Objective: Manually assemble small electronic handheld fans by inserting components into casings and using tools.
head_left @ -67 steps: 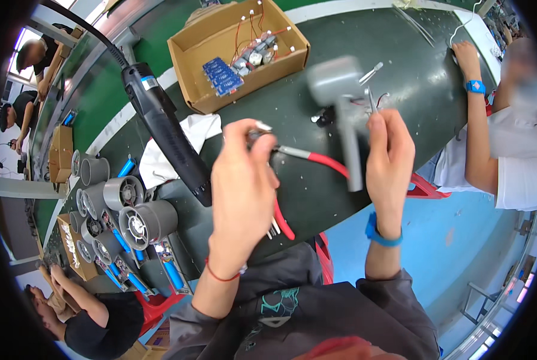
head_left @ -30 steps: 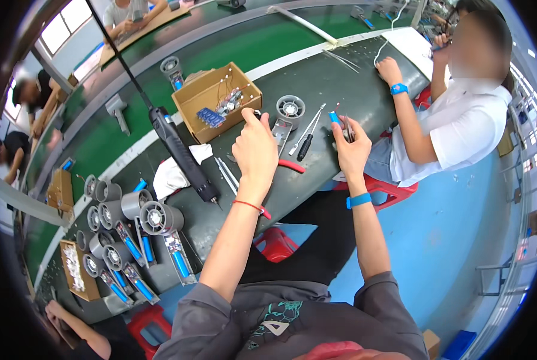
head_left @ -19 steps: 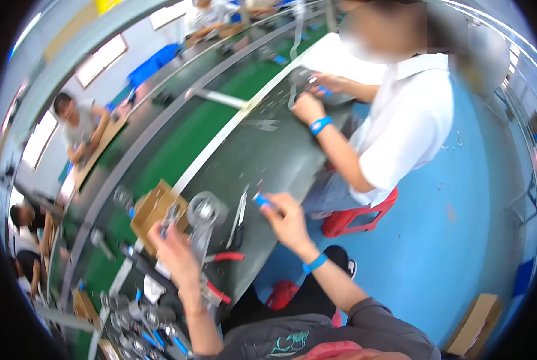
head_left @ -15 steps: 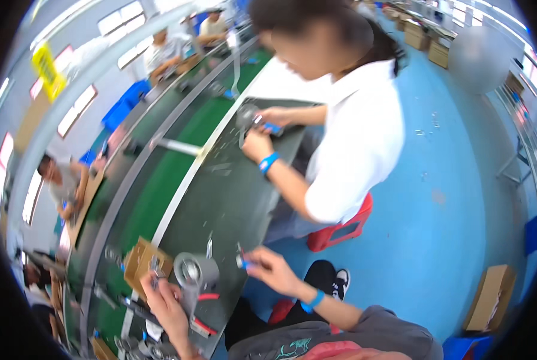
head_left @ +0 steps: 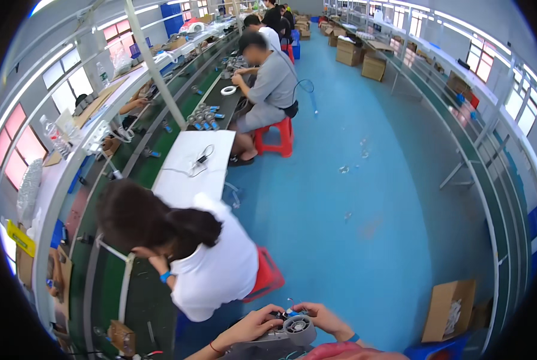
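Observation:
Both my hands are close together at the lower edge, in front of my body. A grey round fan unit (head_left: 299,329) with a bladed face sits between them. My left hand (head_left: 251,327) is closed at its left side, fingers bent around a dark part of it. My right hand (head_left: 323,318) comes from the right with fingers pinched at a small blue part (head_left: 291,313) beside the fan. Thin wires stick up there. The fingertips partly hide how the blue part and the fan meet.
A co-worker in a white shirt (head_left: 217,270) sits on a red stool (head_left: 267,277) just ahead on the left, at the green conveyor bench (head_left: 145,285). A small cardboard box (head_left: 122,337) stands on the bench. An open carton (head_left: 449,312) is at the lower right.
My view has swung right and up along the aisle. My hands, apart over the bench before, are now together before my body, with the grey fan between them.

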`<action>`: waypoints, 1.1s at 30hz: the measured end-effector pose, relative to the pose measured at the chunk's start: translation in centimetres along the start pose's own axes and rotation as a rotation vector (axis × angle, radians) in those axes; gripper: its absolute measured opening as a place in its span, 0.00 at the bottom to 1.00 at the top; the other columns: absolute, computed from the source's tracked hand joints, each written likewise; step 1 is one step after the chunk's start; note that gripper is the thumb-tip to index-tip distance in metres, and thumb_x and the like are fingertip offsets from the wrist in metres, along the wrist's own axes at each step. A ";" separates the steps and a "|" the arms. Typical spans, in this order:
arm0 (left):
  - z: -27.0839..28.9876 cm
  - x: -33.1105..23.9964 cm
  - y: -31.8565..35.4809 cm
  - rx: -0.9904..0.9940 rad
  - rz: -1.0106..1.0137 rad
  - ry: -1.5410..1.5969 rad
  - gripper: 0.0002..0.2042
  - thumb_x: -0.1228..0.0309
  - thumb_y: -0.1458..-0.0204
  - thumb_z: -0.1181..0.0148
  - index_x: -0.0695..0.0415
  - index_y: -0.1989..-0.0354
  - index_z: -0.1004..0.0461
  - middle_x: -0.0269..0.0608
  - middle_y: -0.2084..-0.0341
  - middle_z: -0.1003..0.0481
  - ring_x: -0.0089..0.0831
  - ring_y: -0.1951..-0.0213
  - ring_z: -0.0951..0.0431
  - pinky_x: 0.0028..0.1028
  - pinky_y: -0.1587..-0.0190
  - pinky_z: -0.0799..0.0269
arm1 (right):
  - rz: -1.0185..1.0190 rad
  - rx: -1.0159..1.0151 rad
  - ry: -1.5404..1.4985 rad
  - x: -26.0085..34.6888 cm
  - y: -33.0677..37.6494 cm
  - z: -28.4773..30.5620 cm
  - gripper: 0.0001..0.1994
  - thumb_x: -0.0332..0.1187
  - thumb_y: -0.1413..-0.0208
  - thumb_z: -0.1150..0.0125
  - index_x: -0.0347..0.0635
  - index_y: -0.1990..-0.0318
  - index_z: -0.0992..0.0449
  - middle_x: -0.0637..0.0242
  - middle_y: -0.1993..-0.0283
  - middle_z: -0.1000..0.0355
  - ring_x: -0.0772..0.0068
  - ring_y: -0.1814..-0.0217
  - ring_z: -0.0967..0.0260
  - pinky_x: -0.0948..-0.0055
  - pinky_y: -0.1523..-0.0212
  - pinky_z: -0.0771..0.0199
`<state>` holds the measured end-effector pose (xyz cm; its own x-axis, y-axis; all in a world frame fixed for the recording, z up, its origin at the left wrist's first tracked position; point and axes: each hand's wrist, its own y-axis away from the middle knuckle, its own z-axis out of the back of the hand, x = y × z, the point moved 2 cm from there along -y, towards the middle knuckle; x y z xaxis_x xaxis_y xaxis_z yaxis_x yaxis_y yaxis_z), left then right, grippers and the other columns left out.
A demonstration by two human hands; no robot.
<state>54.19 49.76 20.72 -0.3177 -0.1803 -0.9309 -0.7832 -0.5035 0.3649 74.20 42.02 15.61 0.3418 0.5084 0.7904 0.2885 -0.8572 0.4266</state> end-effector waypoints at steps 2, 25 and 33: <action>-0.9 -1.2 -6.7 -0.006 -0.059 -0.030 0.14 0.71 0.39 0.47 0.56 0.46 0.35 0.41 0.72 0.21 0.22 0.70 0.24 0.24 0.66 0.30 | 0.032 -0.108 0.033 0.5 -1.0 5.4 0.12 0.28 0.38 0.44 0.38 0.48 0.29 0.71 0.54 0.29 0.82 0.55 0.31 0.81 0.52 0.31; 15.1 -28.1 -83.2 0.036 -0.058 -0.062 0.18 0.60 0.39 0.47 0.52 0.43 0.31 0.40 0.70 0.21 0.23 0.70 0.26 0.26 0.66 0.31 | 0.366 -0.749 -0.423 48.3 -33.0 67.9 0.14 0.22 0.47 0.38 0.43 0.55 0.33 0.74 0.73 0.36 0.84 0.81 0.43 0.81 0.84 0.45; 30.5 -35.8 -103.3 -0.415 0.131 -0.051 0.20 0.54 0.39 0.49 0.61 0.60 0.24 0.39 0.79 0.28 0.23 0.74 0.34 0.29 0.70 0.35 | 0.365 -0.472 -0.129 80.0 -55.8 83.2 0.11 0.21 0.48 0.37 0.41 0.59 0.30 0.78 0.75 0.39 0.90 0.84 0.52 0.83 0.85 0.57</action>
<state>130.20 133.96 16.90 -0.4343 -0.2287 -0.8713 -0.4565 -0.7779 0.4318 159.87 137.34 18.46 0.4575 0.1551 0.8756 -0.2855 -0.9069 0.3098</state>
